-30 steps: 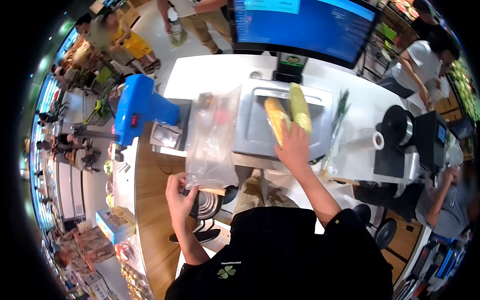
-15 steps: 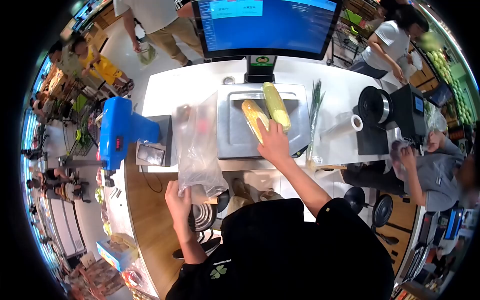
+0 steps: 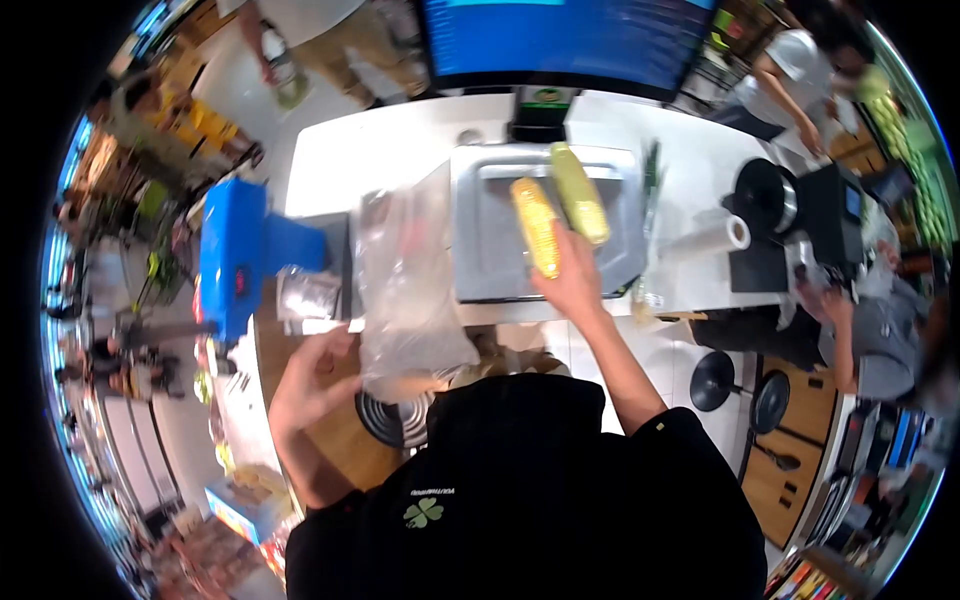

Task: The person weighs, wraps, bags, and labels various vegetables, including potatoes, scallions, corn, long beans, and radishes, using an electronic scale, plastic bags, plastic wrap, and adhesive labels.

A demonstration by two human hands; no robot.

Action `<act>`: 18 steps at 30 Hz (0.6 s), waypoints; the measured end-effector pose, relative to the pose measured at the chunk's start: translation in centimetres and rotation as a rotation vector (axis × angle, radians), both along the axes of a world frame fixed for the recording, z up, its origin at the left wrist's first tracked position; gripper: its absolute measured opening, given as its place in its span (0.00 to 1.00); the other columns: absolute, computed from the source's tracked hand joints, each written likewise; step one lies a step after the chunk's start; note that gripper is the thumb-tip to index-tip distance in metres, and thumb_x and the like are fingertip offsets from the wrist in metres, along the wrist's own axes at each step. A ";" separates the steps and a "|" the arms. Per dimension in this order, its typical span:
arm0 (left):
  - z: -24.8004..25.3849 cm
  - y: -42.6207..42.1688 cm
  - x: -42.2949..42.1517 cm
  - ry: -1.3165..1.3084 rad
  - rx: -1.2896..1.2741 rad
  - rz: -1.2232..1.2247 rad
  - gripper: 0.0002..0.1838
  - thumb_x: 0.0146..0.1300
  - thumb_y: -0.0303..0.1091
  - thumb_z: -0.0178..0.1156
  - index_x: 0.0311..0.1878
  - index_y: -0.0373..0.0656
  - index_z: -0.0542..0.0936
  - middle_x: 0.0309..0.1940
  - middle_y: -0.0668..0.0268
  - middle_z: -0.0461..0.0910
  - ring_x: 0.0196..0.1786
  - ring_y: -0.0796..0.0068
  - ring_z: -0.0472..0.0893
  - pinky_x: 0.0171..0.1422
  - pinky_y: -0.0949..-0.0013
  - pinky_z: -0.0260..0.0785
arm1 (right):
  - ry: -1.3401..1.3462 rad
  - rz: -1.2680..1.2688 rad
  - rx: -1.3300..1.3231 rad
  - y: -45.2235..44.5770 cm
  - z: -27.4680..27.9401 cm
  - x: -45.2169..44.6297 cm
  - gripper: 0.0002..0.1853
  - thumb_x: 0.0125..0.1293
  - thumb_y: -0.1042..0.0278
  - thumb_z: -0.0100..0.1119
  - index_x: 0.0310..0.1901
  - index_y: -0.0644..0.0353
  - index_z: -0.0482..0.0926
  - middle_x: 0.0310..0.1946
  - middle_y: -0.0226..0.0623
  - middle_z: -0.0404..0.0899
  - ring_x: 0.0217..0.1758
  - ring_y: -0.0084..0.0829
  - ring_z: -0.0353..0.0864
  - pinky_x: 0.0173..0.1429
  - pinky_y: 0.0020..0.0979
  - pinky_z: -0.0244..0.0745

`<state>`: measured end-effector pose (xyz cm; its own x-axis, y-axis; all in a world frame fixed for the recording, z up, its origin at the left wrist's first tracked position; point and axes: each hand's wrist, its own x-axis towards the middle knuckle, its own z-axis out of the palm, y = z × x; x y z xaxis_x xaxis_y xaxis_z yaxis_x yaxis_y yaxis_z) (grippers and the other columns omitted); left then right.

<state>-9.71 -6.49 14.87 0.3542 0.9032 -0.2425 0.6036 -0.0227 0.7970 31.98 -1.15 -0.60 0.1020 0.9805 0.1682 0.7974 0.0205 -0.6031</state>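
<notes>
A yellow wrapped corn cob is held in my right hand above the metal scale tray. Beside it on the tray lies a pale green corn cob. To the left, a clear plastic bag lies on the white counter, with its lower end hanging over the front edge. My left hand, slightly blurred, is just left of that end, its fingers apart and nothing between them.
A blue device stands at the left. Behind the tray is a monitor. Wrapped green stalks, a clear plastic roll and a black machine are on the right. Other people stand around.
My left hand has let go of the bag's end and moved left, its fingers opening. My right hand has closed round the yellow cob and drawn it slightly away from the green one.
</notes>
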 end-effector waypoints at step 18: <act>-1.8 -6.5 16.3 -0.221 0.475 0.201 0.06 0.59 0.22 0.66 0.26 0.35 0.81 0.19 0.59 0.76 0.21 0.62 0.75 0.29 0.66 0.65 | -0.219 -0.150 0.524 -0.7 6.5 9.8 0.29 0.58 0.66 0.70 0.63 0.59 0.78 0.71 0.51 0.66 0.76 0.54 0.63 0.75 0.55 0.55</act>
